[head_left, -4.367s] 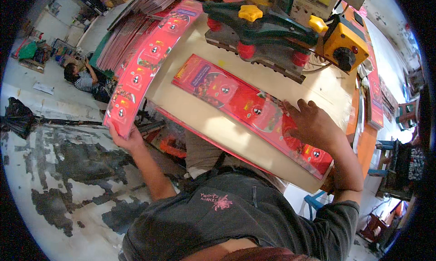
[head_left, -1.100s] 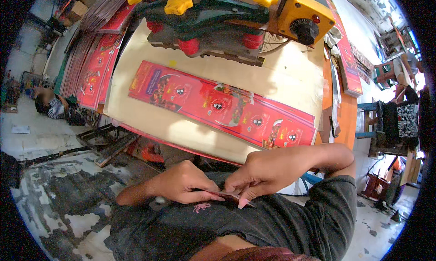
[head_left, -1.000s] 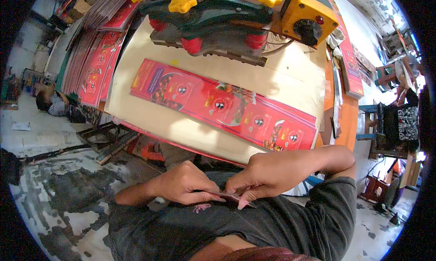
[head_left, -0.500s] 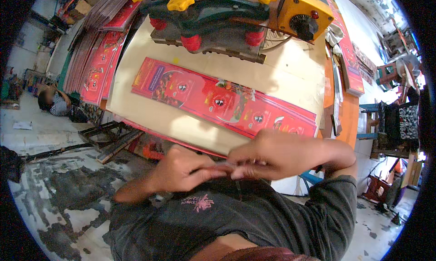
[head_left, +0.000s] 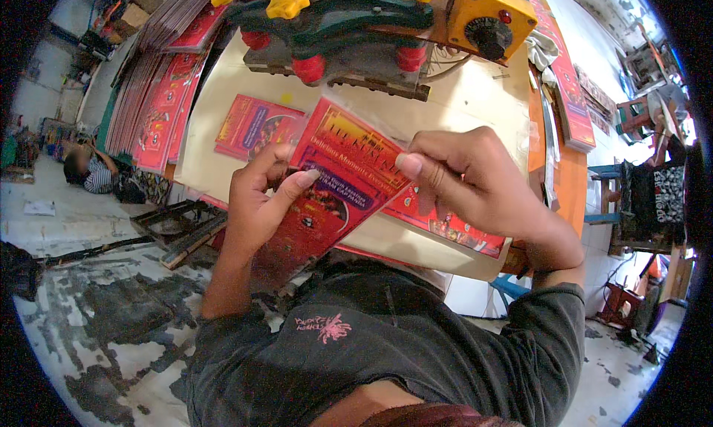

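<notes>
A long red printed strip [head_left: 347, 188] hangs tilted between my two hands, over the near edge of the table and in front of my shirt. My left hand [head_left: 252, 200] pinches its left side, with the thumb lying on the printed face. At the upper right corner, my right hand [head_left: 475, 178] grips the strip between thumb and bent fingers. A see-through margin shows along its top edge. Behind it, more red printed strips [head_left: 239, 128] lie on the cream tabletop [head_left: 475, 119], their middle hidden by the raised one.
A green press [head_left: 334, 26] with yellow star knobs and red feet stands at the back, beside a yellow control box [head_left: 494, 18] with a black dial. Stacked red strips [head_left: 160, 126] rise at the left, others [head_left: 572, 104] at the right. A person [head_left: 96, 171] sits far left.
Both hands have come up and apart from low in front of my shirt. A red strip is now held up between them, covering part of the strips on the table.
</notes>
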`<state>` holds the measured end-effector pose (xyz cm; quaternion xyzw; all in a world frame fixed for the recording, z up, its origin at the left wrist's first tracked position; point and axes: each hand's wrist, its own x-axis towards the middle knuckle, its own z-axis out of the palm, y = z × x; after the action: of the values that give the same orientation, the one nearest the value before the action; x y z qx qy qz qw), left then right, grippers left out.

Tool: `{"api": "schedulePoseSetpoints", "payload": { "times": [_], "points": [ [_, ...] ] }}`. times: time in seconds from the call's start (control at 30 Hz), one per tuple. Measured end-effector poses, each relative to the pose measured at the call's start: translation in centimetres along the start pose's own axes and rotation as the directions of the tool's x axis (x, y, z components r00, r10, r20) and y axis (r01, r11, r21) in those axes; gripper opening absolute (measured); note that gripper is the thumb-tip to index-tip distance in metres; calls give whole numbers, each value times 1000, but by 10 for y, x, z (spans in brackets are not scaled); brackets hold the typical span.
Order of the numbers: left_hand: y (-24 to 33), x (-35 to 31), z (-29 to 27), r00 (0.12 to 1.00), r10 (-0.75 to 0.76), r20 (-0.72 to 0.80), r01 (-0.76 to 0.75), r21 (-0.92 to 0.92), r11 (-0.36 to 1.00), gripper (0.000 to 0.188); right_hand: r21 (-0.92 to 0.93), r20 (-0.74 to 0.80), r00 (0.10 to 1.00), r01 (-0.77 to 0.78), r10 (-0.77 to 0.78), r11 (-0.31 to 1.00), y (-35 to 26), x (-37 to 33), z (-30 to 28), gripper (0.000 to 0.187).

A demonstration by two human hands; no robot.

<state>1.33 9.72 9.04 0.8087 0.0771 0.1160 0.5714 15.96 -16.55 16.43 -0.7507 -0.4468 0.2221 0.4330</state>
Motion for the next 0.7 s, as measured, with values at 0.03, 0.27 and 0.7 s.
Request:
{"api": "schedulePoseSetpoints", "payload": {
  "times": [0.03, 0.27, 0.7],
  "points": [
    [-4, -1, 4, 998, 11, -67, -14, -43, 999, 32, -17, -7, 1000, 17, -17, 1000, 5, 2, 0, 37],
    [-28, -2, 5, 956, 276, -97, -234, 311, 921, 54, -163, 106, 994, 12, 5, 987, 25, 12, -5, 48],
    [-42, 32, -19, 988, -63, 142, 6, 371, 929, 42, -637, 535, 795, 156, 287, 755, 78, 15, 21, 38]
  ]
}}
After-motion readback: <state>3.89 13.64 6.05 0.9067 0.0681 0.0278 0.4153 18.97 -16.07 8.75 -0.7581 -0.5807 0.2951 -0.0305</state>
